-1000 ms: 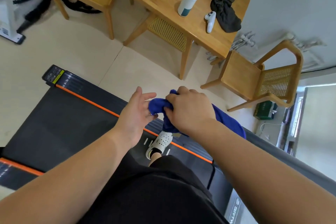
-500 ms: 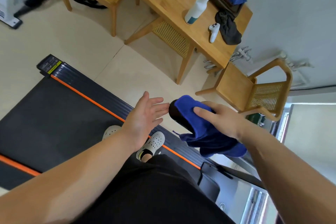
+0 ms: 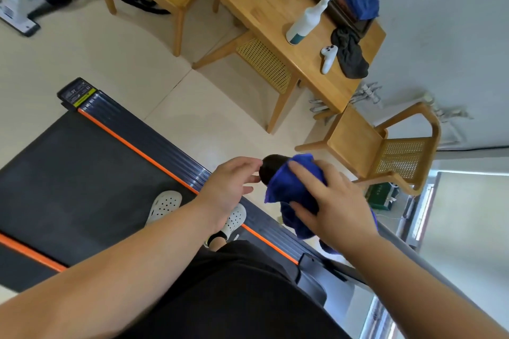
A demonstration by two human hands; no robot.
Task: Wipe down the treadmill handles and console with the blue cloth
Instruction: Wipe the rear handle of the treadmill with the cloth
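Note:
The blue cloth is draped over the black rounded end of a treadmill handle. My right hand wraps round the cloth and the handle, fingers across the top and thumb under. My left hand hovers just left of the handle's bare tip with fingers relaxed and spread, holding nothing. The rest of the handle runs down to the right under my right forearm. The treadmill belt with its orange side stripe lies below, with my feet in white perforated shoes on it. The console is out of view.
A wooden table behind holds a white spray bottle, a white controller, a dark rag and a second blue cloth. A wooden chair stands right of the handle; a stool sits under the table.
My right hand has gone from bunching the cloth in front of me to laying it over the handle's end and gripping it. My left hand let go of the cloth and stays open beside the tip.

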